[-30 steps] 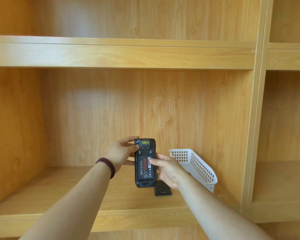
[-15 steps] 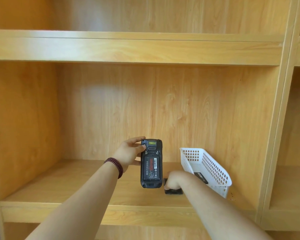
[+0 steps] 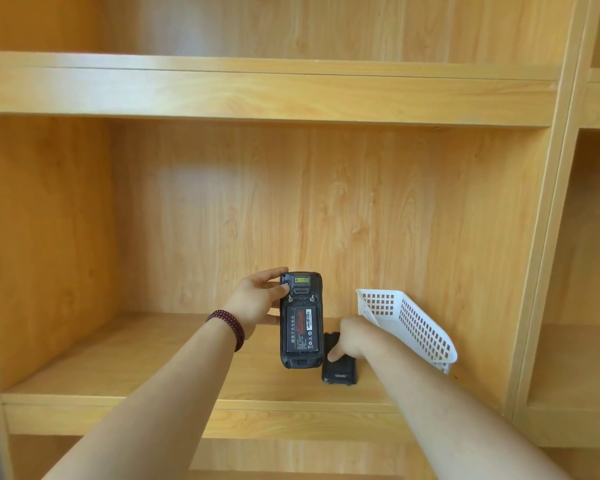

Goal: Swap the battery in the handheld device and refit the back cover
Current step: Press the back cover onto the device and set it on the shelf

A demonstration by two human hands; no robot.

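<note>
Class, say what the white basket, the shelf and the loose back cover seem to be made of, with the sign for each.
White basket: likely moulded plastic, with a uniform glossy white and a grid of square holes.
Shelf: wood or wood-look laminate, with printed-looking grain and a smooth, slightly shiny face; which one is unclear.
Back cover: probably matte black plastic, dull with pale lettering.

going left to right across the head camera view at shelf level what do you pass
beaded bracelet → left hand → handheld device with its battery showing → back cover flat on the shelf, under the right hand → white basket
</note>
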